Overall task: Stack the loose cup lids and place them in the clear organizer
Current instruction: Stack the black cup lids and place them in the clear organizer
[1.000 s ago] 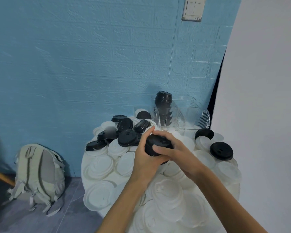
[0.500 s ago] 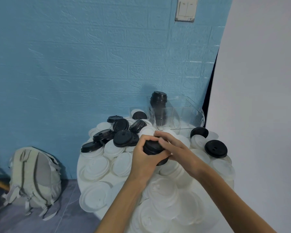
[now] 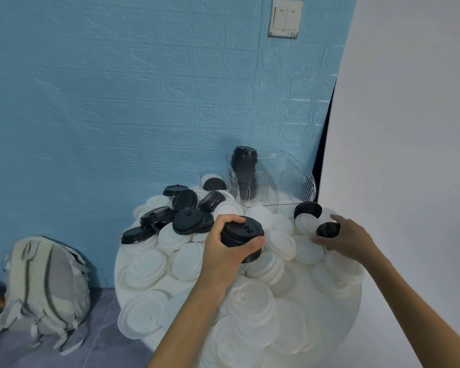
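The left hand (image 3: 225, 251) has its grip closed around a short stack of black lids (image 3: 241, 238), thumb on the near side and fingers curled over the far rim, held just above the round white worktop (image 3: 352, 314). The right hand (image 3: 348, 239) is well apart from it on the right and pinches a single black lid (image 3: 328, 230) at its edge, over the white lids. Loose white lids (image 3: 146, 264) cover most of the worktop; loose black lids (image 3: 187, 220) lie in a cluster at the far left. The clear organizer (image 3: 282, 187) stands at the far edge against the blue wall (image 3: 117, 102) and holds one tall stack of black lids (image 3: 243, 168) in its left part. A grey backpack (image 3: 47, 288) rests on the floor to the left.
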{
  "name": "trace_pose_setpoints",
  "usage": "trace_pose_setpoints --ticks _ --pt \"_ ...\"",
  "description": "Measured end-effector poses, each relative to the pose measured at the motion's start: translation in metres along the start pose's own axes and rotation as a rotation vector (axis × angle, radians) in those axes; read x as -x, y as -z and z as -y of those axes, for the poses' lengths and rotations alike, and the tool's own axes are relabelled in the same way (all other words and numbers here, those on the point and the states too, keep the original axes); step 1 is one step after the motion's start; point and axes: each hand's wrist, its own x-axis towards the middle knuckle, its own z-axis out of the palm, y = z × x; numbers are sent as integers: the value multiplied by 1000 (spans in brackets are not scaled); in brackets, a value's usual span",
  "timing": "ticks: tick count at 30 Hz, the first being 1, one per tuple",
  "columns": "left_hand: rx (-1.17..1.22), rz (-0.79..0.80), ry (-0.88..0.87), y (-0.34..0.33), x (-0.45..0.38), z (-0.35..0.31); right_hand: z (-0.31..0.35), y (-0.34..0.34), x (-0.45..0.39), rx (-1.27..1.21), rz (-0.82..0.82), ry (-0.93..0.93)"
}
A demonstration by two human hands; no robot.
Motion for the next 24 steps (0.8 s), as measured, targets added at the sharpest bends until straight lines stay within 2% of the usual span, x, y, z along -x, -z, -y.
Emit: trace_pose_setpoints --ticks 6,11,14,17,21,24 --pt "1 -6 -2 3 -3 1 -5 -10 0 -13 -79 3" --pt "-5 -12 0 4 -3 3 15 -6 9 -163 -192 97" --pt "2 -1 4 4 -3 5 32 -5 14 -249 -198 166" --pt "6 -2 -3 3 -2 4 55 -5 25 -382 -138 269" --pt "19 -8 -12 3 -2 4 93 -5 55 -643 49 472" --pt "31 20 -16 3 -1 2 117 -9 74 -674 190 583"
